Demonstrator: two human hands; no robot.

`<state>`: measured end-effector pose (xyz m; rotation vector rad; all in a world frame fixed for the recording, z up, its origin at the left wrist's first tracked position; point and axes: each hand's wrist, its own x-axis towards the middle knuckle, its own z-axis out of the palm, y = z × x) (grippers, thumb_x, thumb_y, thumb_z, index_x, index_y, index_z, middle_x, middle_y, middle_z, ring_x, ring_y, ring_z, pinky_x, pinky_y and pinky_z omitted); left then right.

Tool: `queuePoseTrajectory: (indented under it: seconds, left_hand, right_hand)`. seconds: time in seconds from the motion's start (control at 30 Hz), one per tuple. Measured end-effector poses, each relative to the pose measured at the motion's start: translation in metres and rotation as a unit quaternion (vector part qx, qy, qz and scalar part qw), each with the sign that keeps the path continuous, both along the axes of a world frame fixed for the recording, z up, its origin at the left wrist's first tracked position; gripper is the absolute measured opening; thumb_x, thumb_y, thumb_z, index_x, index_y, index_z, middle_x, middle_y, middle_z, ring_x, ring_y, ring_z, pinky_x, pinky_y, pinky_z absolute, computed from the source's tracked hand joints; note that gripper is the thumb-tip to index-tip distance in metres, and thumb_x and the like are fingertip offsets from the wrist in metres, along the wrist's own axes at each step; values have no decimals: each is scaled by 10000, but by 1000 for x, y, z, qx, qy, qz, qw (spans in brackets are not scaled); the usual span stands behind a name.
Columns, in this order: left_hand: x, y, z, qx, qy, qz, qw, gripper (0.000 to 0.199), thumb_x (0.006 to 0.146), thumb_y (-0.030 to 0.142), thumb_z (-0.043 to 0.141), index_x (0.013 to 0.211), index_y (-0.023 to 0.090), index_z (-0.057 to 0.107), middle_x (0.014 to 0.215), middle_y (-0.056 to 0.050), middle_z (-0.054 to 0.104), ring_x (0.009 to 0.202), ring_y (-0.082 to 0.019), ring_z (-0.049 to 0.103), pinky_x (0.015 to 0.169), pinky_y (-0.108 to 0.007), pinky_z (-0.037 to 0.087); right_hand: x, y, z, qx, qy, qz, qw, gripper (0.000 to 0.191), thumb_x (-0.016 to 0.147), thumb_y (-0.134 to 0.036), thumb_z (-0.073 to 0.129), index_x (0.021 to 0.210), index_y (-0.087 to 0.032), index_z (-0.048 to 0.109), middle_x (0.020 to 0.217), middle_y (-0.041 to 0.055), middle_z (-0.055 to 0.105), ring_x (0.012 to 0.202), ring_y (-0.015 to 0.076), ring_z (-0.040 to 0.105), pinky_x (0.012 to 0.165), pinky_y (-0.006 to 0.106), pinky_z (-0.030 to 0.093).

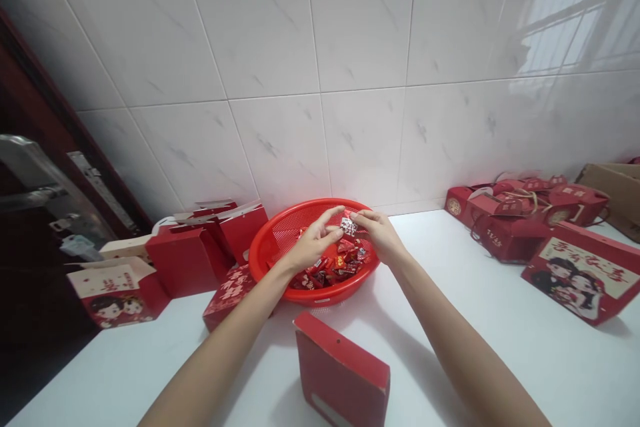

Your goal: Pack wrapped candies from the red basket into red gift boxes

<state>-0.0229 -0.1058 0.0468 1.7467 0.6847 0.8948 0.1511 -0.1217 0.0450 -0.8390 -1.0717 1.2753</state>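
A small wrapped candy (349,227), white with dark print and a red end, is held up over a red plastic basket (265,250). My right hand (377,232) pinches it from the right with thumb and fingertips. From the left, my left hand (315,241) has its thumb and index finger at the candy's edge, closed about it. Below the hands, several wrapped candies (345,263), mostly red, lie in the basket. In front of it a closed red gift box (345,367) stands upright on the white table (430,320).
Left of the basket stand several red gift boxes (185,260) and a box with cartoon figures (123,297). A floral red box (233,290) touches the basket's side. On the right are piled red boxes (520,220), a couple-print box (580,273) and a brown carton (613,193). Behind is a tiled wall (365,133).
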Motion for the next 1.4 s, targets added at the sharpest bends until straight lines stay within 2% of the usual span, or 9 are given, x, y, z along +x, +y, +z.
queuePoseTrajectory:
  seconds: [0.13, 0.33, 0.57, 0.77, 0.9, 1.03, 1.13, 1.27, 1.4]
  left_hand:
    - [0, 2, -4, 3, 6, 66, 998, 676, 826, 481, 712, 1372, 143, 497, 783, -22, 721, 766, -180, 665, 751, -300, 504]
    - [1, -1, -6, 52, 16, 137, 989, 601, 795, 470, 715, 1275, 150, 544, 815, -26, 733, 844, -209, 700, 821, -328, 525]
    - [5, -4, -7, 125, 27, 130, 983, 483, 848, 348, 654, 1279, 165, 539, 797, -11, 711, 824, -179, 686, 836, -303, 503]
    - [3, -1, -9, 110, -4, 115, 987, 488, 845, 357, 669, 1268, 167, 518, 874, -34, 712, 902, -192, 685, 863, -317, 523]
    - [-1, 4, -2, 88, -1, 109, 990, 521, 808, 382, 700, 1248, 168, 522, 960, -62, 723, 971, -216, 681, 903, -350, 520]
    - [-21, 20, 16, 67, 135, 80, 985, 422, 793, 404, 680, 1133, 161, 623, 1032, -97, 736, 999, -253, 681, 901, -381, 521]
    - [-42, 38, 23, 72, 314, 74, 944, 402, 692, 334, 739, 1061, 181, 698, 1070, -98, 742, 1018, -264, 676, 882, -347, 513]
    - [-59, 57, 11, 58, 503, 95, 857, 485, 459, 307, 870, 924, 236, 753, 920, -49, 759, 895, -266, 687, 730, -284, 498]
    - [-54, 61, -3, 58, 521, 97, 846, 544, 344, 307, 905, 858, 244, 739, 764, 7, 722, 718, -214, 661, 597, -238, 446]
  right_hand:
    - [-13, 3, 1, -50, 66, -12, 996, 358, 537, -457, 867, 683, -185, 685, 699, -2, 656, 651, 136, 585, 575, 254, 482]
    - [-16, 2, -2, -55, 90, 13, 994, 318, 588, -369, 862, 766, -182, 676, 736, -16, 679, 665, 124, 625, 593, 233, 487]
    - [-13, 7, -3, -126, 143, 20, 981, 233, 636, -257, 814, 676, -201, 592, 647, -39, 633, 588, 114, 584, 503, 220, 441]
    - [-16, 2, -3, -78, 74, 34, 994, 240, 684, -383, 816, 749, -182, 703, 719, 2, 687, 654, 131, 618, 559, 235, 469]
    - [-14, 4, -5, -67, 99, 14, 993, 202, 763, -394, 760, 775, -195, 727, 796, 38, 748, 732, 161, 667, 605, 249, 483]
    - [-13, 9, -8, -77, 133, -25, 988, 165, 814, -368, 717, 757, -214, 697, 760, 38, 753, 771, 181, 695, 671, 274, 520]
    - [-13, 11, -10, -83, 138, -36, 986, 162, 831, -351, 694, 754, -210, 677, 693, 28, 726, 698, 164, 676, 641, 266, 524]
    - [-15, 13, -13, -78, 136, -37, 987, 185, 823, -377, 691, 748, -212, 651, 655, 22, 704, 658, 158, 663, 606, 254, 510]
    - [-15, 13, -12, -76, 135, -37, 987, 203, 810, -392, 699, 748, -206, 648, 657, 20, 705, 653, 155, 665, 613, 251, 503]
